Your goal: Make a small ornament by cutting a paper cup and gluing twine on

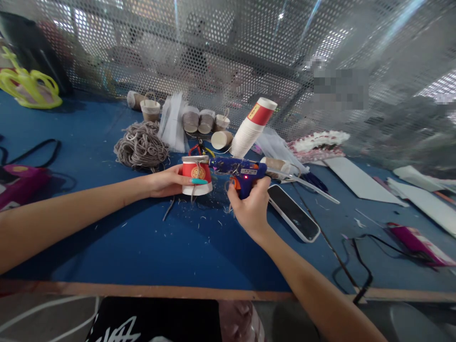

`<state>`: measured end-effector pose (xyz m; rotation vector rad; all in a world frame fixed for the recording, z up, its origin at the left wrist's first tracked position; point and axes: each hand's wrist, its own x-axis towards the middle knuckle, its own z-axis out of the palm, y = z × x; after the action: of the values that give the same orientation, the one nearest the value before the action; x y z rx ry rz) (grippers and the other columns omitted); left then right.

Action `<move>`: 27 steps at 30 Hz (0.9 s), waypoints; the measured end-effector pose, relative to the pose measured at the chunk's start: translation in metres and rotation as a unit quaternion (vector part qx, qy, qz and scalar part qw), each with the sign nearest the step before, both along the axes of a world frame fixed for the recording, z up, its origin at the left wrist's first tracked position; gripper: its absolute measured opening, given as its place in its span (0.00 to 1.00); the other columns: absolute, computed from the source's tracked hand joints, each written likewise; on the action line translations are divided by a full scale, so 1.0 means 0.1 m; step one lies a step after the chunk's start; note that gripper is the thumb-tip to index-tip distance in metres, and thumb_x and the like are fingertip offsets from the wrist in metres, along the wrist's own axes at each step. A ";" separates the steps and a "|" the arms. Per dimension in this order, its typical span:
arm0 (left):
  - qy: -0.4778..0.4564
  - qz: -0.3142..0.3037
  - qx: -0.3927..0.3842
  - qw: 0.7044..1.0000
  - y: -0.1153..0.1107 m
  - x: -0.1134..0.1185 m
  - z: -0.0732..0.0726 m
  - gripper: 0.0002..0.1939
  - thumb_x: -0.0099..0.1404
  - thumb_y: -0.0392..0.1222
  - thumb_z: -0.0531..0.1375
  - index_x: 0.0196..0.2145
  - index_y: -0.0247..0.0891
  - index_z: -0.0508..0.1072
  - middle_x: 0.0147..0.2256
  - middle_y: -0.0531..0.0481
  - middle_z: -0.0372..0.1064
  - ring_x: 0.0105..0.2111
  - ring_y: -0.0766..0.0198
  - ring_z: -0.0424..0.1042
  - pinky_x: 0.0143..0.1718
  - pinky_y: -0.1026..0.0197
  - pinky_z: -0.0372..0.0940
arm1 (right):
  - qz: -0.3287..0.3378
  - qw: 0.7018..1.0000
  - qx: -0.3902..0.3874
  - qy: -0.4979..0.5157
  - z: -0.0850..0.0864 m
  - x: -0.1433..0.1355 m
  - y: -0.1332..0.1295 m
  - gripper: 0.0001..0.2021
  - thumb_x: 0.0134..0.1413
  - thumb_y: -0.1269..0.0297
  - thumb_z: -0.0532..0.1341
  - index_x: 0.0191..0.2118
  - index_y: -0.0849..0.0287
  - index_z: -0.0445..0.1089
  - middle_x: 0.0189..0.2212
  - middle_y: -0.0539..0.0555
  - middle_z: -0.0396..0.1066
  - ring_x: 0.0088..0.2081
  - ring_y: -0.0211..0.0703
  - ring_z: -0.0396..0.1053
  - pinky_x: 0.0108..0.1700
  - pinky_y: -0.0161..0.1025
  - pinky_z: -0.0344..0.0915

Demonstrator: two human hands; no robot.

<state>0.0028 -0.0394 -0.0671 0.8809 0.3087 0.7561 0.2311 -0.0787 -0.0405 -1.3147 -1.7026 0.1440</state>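
My left hand holds a red and white paper cup with its wider white rim downward. Grey yarn is wound round the cup's upper end, and a strand hangs down its front. My right hand grips a blue glue gun with a clear glue stick sticking out of its back. The gun's nozzle end points left and is close beside the top of the cup; whether it touches cannot be made out. A small red light glows on the gun.
Behind my hands are a grey yarn bundle, a leaning cup stack and several yarn-wrapped cups. A phone lies right of my right hand. A yellow basket stands far left, and a magenta object lies far right.
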 end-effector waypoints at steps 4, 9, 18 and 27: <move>-0.007 -0.003 -0.003 1.000 0.02 -0.01 -0.02 0.26 0.52 0.34 0.72 0.48 0.34 0.74 0.44 0.45 0.79 0.45 0.59 0.78 0.53 0.55 0.67 | 0.004 1.000 0.008 0.002 0.01 -0.01 -0.01 0.19 0.48 0.56 0.59 0.35 0.50 0.44 0.24 0.48 0.65 0.25 0.46 0.69 0.26 0.46 0.66; 0.000 -0.009 0.017 1.000 0.03 -0.02 -0.02 0.24 0.52 0.34 0.71 0.48 0.34 0.74 0.44 0.43 0.79 0.45 0.57 0.78 0.54 0.53 0.66 | 0.003 1.000 0.013 0.008 0.02 -0.01 -0.01 0.19 0.48 0.56 0.59 0.35 0.50 0.45 0.25 0.48 0.66 0.25 0.46 0.70 0.26 0.46 0.67; -0.008 -0.012 0.016 1.000 0.02 -0.02 0.00 0.23 0.53 0.33 0.70 0.48 0.33 0.74 0.44 0.43 0.79 0.45 0.58 0.77 0.54 0.54 0.66 | -0.003 1.000 0.007 0.014 0.01 0.00 -0.01 0.19 0.47 0.55 0.59 0.35 0.50 0.45 0.25 0.48 0.66 0.25 0.47 0.70 0.27 0.47 0.67; -0.011 -0.009 0.010 1.000 0.01 -0.02 -0.01 0.27 0.51 0.34 0.72 0.49 0.35 0.75 0.46 0.44 0.78 0.46 0.57 0.76 0.54 0.53 0.65 | -0.002 1.000 0.006 0.018 0.00 0.01 0.00 0.18 0.48 0.55 0.59 0.35 0.50 0.45 0.25 0.48 0.66 0.26 0.48 0.70 0.28 0.48 0.67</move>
<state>0.0003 -0.0380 -0.0678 0.8933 0.2739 0.7522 0.2320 -0.0785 -0.0406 -1.3004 -1.6673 0.1541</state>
